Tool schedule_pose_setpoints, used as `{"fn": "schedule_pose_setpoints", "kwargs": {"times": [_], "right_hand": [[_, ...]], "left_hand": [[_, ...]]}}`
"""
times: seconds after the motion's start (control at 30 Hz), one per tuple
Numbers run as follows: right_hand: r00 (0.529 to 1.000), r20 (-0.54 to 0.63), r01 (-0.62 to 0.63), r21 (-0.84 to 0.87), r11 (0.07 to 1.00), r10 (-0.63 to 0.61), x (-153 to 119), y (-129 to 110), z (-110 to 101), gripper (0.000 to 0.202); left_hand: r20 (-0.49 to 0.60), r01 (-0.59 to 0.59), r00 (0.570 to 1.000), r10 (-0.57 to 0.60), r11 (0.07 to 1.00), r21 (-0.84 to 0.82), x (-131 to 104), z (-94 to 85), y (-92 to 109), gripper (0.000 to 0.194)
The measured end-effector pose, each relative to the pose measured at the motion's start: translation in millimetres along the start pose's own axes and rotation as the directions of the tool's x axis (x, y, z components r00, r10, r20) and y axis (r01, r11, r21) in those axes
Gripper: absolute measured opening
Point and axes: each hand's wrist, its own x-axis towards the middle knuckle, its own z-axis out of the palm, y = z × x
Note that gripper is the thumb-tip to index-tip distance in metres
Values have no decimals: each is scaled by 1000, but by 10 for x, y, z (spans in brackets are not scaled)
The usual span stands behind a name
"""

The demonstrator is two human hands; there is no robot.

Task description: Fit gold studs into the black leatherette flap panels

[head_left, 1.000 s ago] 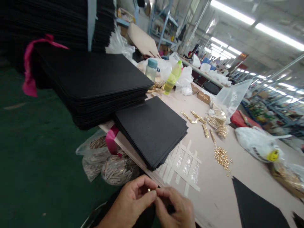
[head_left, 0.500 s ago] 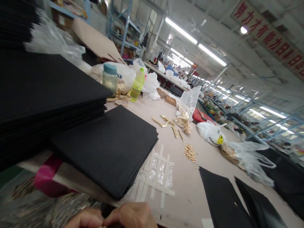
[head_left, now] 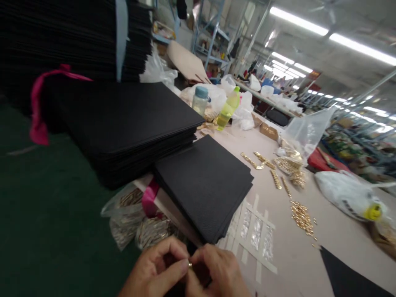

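At the bottom of the head view my left hand (head_left: 159, 264) and my right hand (head_left: 218, 268) meet, fingertips pinched together. Between them shows a small gold metal piece (head_left: 189, 265); most of it is hidden by the fingers. Just beyond my hands, at the table edge, lies a stack of black sheets (head_left: 204, 185). Further right on the table is a scattered pile of small gold pieces (head_left: 302, 218), with gold chain lengths (head_left: 275, 180) behind it. Strips of tape hold clear shiny strips (head_left: 256, 232) on the tabletop.
A taller black stack (head_left: 123, 115) overhangs the table at left, above a green floor (head_left: 46, 214). Bags of metal parts (head_left: 153, 231) sit below the edge. A jar (head_left: 200, 101), a yellow-green bottle (head_left: 229, 109) and plastic bags (head_left: 340, 189) stand farther back.
My view has turned left, so the table things sit farther right in the picture. Both hands now show more fully, higher in view, with the gold piece visible between the fingertips.
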Motion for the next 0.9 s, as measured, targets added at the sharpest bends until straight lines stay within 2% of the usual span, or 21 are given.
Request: {"fn": "schedule_pose_setpoints", "kwargs": {"times": [0.17, 0.27, 0.5, 0.67, 0.8, 0.9], "right_hand": [[995, 93, 48, -5, 999, -48, 72, -74, -79, 8], [985, 174, 21, 6, 1000, -22, 134, -125, -137, 7], [968, 245, 47, 10, 999, -48, 137, -128, -200, 8], [897, 415, 176, -18, 984, -153, 124, -65, -279, 8], [848, 502, 234, -69, 970, -169, 125, -44, -318, 10], [805, 555, 321, -110, 940, -210, 126, -55, -342, 11]], "left_hand": [[-29, -1, 1000, 1, 1000, -9, -36, -3, 108, 16], [-50, 2, 999, -3, 1000, -15, -37, 1, 133, 13], [-38, 44, 998, -47, 996, -83, -28, -27, 149, 12], [21, 164, 986, -163, 985, -47, 13, -81, 155, 17], [69, 211, 976, -206, 974, -78, 27, -102, 105, 22], [77, 233, 971, -226, 966, -113, 25, -94, 62, 21]]}}
